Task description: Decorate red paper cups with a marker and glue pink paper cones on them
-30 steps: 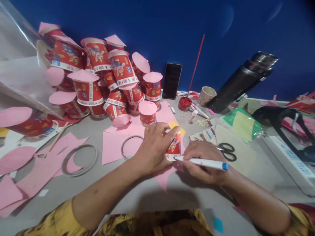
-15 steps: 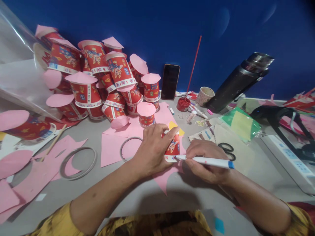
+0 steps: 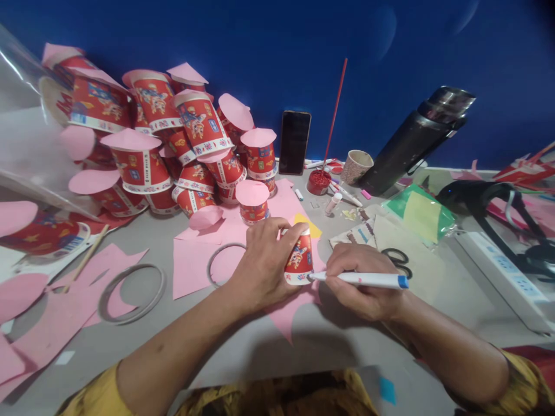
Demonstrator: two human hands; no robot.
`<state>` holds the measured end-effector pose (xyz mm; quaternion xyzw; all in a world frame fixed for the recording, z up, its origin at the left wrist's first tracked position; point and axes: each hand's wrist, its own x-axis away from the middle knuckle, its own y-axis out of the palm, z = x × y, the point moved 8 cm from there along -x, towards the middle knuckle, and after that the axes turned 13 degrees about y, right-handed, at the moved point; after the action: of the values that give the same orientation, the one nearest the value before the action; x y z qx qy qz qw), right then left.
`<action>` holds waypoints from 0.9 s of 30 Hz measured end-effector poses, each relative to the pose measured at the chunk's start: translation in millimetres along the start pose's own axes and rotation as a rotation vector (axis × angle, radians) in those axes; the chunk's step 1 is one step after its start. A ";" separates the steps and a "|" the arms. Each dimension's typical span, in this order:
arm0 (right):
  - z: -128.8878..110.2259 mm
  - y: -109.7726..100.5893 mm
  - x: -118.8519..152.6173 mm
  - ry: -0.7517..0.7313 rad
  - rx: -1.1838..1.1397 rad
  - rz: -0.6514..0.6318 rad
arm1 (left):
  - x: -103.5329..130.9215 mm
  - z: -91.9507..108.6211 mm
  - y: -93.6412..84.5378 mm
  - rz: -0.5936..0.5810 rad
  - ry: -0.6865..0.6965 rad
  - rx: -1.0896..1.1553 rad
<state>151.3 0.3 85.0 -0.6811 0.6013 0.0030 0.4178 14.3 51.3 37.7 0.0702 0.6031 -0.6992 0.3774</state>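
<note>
My left hand is wrapped round a red printed paper cup, which stands upside down with its white rim low. Pink and blue flower marks show on that rim. My right hand grips a white marker with a blue end, its tip at the right side of the rim. Beneath the cup lies a sheet of pink paper. A yellow paper scrap shows just behind the cup. Part of the cup is hidden by my left fingers.
A pile of red cups with pink paper tops rises at back left. A phone leans on the blue wall. A black thermos, black-handled scissors and a power strip are to the right. A grey tape ring lies left.
The view has shifted slightly, so most things sit a little further left. My left hand still holds the cup, and the marker tip stays at its rim.
</note>
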 end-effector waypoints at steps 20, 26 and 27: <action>-0.8 5.6 1.7 -0.002 0.011 -0.052 | 0.0 -0.6 1.1 -0.020 -0.024 0.012; -1.1 6.5 0.4 0.004 0.011 -0.078 | -0.4 1.3 -0.9 0.005 0.006 -0.006; -1.1 6.4 0.2 0.006 0.011 -0.080 | -0.4 1.7 -1.3 0.011 0.011 -0.010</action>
<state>145.5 0.0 82.0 -0.7023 0.5748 -0.0193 0.4196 14.4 50.0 39.4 0.0756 0.6085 -0.6935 0.3783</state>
